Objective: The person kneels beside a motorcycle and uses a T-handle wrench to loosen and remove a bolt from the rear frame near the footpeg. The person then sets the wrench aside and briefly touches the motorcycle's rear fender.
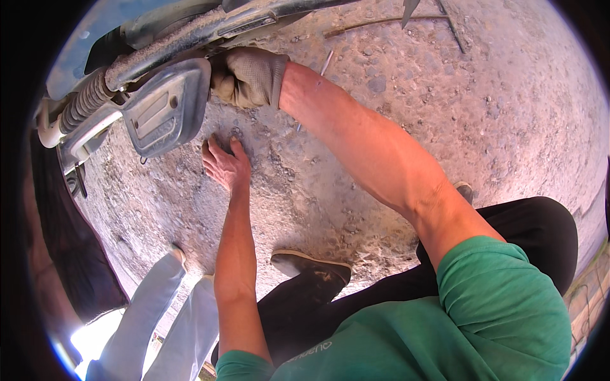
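Note:
My right hand [248, 76] wears a grey work glove and is curled shut against the right edge of a grey metal plate [166, 108], which hangs from a vehicle's dusty metal tube [190, 32]. Exactly what the gloved fingers grip is hidden behind the plate's edge. My left hand [225, 165] is bare, with its fingers spread just below the plate, resting on or just over the rough concrete ground [394, 95]. It holds nothing. A coiled spring [86, 101] sits to the left of the plate.
A thin metal rod [325, 63] lies on the ground beside my right wrist, and a long stick [381, 22] lies farther off. Another person stands at the left in light blue trousers [152, 305]. My dark shoe [311, 265] is planted below my left arm.

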`<state>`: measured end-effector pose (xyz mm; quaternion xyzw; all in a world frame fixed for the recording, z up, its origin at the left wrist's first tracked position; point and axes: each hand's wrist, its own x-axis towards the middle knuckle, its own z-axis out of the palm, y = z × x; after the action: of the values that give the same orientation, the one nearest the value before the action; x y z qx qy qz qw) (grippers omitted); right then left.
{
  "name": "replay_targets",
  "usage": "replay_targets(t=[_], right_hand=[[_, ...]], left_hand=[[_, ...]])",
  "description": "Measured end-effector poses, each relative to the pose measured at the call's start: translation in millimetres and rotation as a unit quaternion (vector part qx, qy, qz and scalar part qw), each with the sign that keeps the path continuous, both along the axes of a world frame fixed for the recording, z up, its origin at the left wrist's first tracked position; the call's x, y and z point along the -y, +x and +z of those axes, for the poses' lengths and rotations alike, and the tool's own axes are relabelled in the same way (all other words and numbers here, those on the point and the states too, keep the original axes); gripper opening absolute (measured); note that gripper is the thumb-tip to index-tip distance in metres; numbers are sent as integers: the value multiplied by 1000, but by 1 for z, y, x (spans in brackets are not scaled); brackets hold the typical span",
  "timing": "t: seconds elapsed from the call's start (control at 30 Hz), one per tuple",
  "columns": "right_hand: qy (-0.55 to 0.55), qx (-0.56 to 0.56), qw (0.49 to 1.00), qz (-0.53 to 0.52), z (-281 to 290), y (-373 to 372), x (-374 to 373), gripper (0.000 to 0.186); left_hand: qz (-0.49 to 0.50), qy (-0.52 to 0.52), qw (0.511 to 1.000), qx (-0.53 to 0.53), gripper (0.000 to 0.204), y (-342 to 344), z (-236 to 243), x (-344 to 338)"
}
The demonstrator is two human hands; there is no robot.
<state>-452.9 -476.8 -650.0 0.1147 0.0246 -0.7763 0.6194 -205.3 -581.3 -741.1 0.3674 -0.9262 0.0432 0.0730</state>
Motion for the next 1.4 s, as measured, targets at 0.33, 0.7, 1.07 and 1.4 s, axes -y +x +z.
replay_targets(t=[0.33,0.7,1.07,1.4], right_hand=[[29,-71,994,77,-9,-6,-24,19],[270,-439,851,100,-23,34,-22,18],[259,-507,821,35,-60,43,-3,20],[191,-335,922,5,-29,33,-8,15]], left_hand=[[-9,-2,1000,-21,65,2,-1,0],[-5,-2,1000,-18,64,1,0,0],[-2,7,1000,-22,65,0,2,-2],[-17,12,1000,-22,67,1,0,1]])
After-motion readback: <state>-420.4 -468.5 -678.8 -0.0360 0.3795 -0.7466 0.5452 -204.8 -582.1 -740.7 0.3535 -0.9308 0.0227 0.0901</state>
